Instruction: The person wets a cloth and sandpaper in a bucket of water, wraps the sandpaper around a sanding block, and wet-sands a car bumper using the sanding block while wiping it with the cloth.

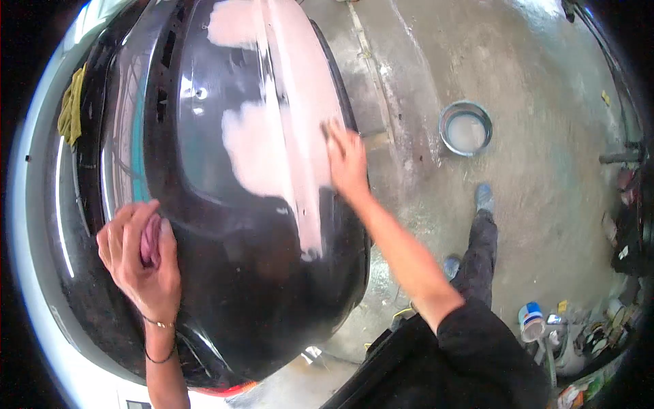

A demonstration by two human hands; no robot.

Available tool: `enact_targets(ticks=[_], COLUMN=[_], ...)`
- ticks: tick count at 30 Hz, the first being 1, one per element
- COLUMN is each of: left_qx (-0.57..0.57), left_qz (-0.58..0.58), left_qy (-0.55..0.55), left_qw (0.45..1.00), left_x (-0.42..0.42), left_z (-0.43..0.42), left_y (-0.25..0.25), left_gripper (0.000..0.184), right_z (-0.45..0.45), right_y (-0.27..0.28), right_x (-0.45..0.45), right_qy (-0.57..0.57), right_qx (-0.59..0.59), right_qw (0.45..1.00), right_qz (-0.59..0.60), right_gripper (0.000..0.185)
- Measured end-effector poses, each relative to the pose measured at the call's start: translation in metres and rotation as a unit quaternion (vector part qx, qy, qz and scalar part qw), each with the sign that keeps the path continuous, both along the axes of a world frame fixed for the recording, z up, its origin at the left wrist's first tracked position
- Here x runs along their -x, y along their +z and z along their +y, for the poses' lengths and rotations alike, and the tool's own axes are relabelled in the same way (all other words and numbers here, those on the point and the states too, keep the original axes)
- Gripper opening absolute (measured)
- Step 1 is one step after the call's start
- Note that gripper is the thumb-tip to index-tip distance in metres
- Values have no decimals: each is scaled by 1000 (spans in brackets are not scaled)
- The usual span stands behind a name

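My left hand (136, 262) is closed around a crumpled pinkish-maroon cloth (151, 242), held over the black car body (238, 300). With its fingers pressed together, my right hand (349, 160) lies on a pale pink, matt patch (306, 136) along the side of the car panel. A small dark edge shows at its fingertips; what it belongs to is mostly hidden. The pink coating runs down a raised crease and spreads in rounded blotches over the glossy black surface.
A round bucket (466, 128) with cloudy liquid stands on the wet concrete floor (545, 191). A yellow-green cloth (71, 109) hangs at the car's far left. A blue-and-white can (531, 322) and clutter lie at the lower right. My foot (484, 198) is on the floor.
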State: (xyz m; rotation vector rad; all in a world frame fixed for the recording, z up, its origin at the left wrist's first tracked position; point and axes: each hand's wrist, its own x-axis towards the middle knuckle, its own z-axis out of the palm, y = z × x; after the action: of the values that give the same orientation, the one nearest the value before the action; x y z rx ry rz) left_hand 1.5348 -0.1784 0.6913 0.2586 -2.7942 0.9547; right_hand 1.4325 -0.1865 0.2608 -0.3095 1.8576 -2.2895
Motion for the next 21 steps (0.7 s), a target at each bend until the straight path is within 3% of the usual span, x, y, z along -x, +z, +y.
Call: enact_targets(ticks=[4, 8, 10, 13, 16, 17, 21], left_qx=[-17, -16, -8, -10, -6, -8, -14], left_qz=[-13, -18, -27, -47, -79, -89, -110], left_qy=[36, 61, 75, 90, 100, 103, 112], left_qw=[999, 998, 997, 995, 992, 991, 987], left_x=[0, -5, -8, -10, -13, -13, -9], left_z=[1, -3, -3, -4, -4, -3, 1], left_y=[1, 0, 1, 4, 11, 14, 20], left_gripper=[33, 35, 37, 40, 37, 36, 32], right_z=[70, -16, -72, -70, 16, 43, 3], right_y=[25, -23, -50, -63, -46, -40, -36], right_x=[-94, 31, 97, 86, -16, -53, 2], right_qy=[64, 44, 27, 38, 78, 108, 73], right_qx=[-3, -9, 7, 2, -1, -64, -11], right_qw=[997, 999, 998, 997, 994, 985, 991], right_qz=[-33, -4, -58, -73, -75, -118, -114], right_gripper=[43, 41, 43, 44, 50, 49, 46])
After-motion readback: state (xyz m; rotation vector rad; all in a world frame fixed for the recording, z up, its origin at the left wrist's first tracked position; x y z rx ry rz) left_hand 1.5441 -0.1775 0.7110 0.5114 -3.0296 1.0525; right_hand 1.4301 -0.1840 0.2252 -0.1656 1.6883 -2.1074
